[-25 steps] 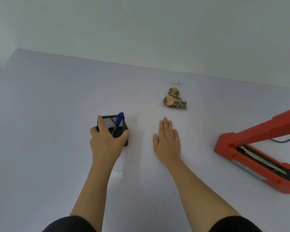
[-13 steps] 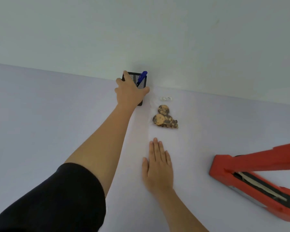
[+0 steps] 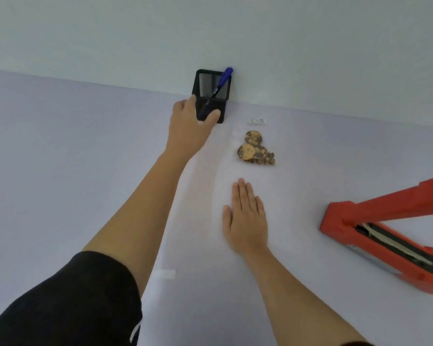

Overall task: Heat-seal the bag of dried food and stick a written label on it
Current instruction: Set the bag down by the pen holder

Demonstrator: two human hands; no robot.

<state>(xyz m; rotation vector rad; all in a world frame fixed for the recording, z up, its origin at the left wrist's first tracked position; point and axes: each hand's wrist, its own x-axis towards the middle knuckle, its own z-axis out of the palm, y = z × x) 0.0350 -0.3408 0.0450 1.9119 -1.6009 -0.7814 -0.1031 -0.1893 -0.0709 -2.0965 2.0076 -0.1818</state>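
My left hand (image 3: 189, 128) is stretched far up the frame, fingers and thumb wrapped around the lower part of the black mesh pen holder (image 3: 212, 92), which stands at the back edge of the table (image 3: 60, 171), touching or almost touching the wall (image 3: 210, 28). A blue pen (image 3: 216, 89) leans in it, cap toward the upper right. My right hand (image 3: 245, 217) lies flat and empty on the table at centre frame, fingers together, pointing up the frame.

The bag of dried food (image 3: 255, 148) is a clear pouch, hard to trace against the table; the brown slices bunch just above my right fingertips, slightly to the right, and apart from them. A small printed label (image 3: 258, 121) sits at its upper end, so I judge the long axis runs up and down the frame. That puts the bag nearer my right hand; the left has to come down and right to reach it.

The red heat sealer (image 3: 385, 236) sits at the right edge of the frame, arm raised, jaw open, well apart from the bag. A small white strip (image 3: 165, 273) lies beside my left forearm, lower centre; I can't tell what it is. Plenty of bare table on the left, and open room between bag and sealer for a slide to the right.
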